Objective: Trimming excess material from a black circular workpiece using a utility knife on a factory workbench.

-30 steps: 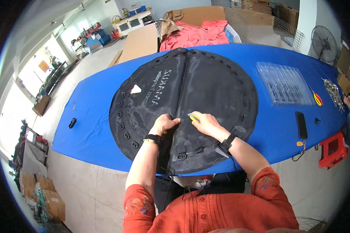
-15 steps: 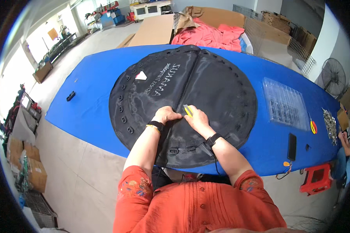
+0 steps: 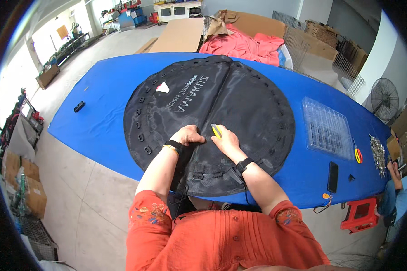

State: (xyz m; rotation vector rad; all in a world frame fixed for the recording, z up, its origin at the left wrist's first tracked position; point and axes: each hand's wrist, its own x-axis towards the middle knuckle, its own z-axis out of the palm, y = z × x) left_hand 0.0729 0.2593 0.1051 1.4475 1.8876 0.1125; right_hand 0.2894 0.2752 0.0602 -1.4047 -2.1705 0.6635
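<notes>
A round black trampoline mat [image 3: 253, 104] lies spread on a blue-covered table, with a seam running across its middle. My left hand [image 3: 186, 135] rests on the mat beside this seam, its fingers curled and the thumb pointing right. Whatever may be between those fingers is hidden. Just right of the seam, my right hand [image 3: 227, 142] grips a yellow utility knife [image 3: 217, 131], whose upper end sticks out past the fingers. Black plastic loops [image 3: 141, 137] line the mat's edge. A small white, triangle-like piece [image 3: 163, 87] lies on its far left part.
On the blue table cover [image 3: 95, 135] sit a clear plastic tray [image 3: 326, 128], yellow-red scissors [image 3: 358, 155], a phone [image 3: 333, 177] and a pile of metal parts [image 3: 377, 156]. A small black piece [image 3: 79, 106] lies left. Another person's arm [image 3: 395, 176] shows at right above a red stool [image 3: 360, 216].
Both hands have shifted slightly toward me along the seam. The whole view has moved a little. The knife stays in my right hand.
</notes>
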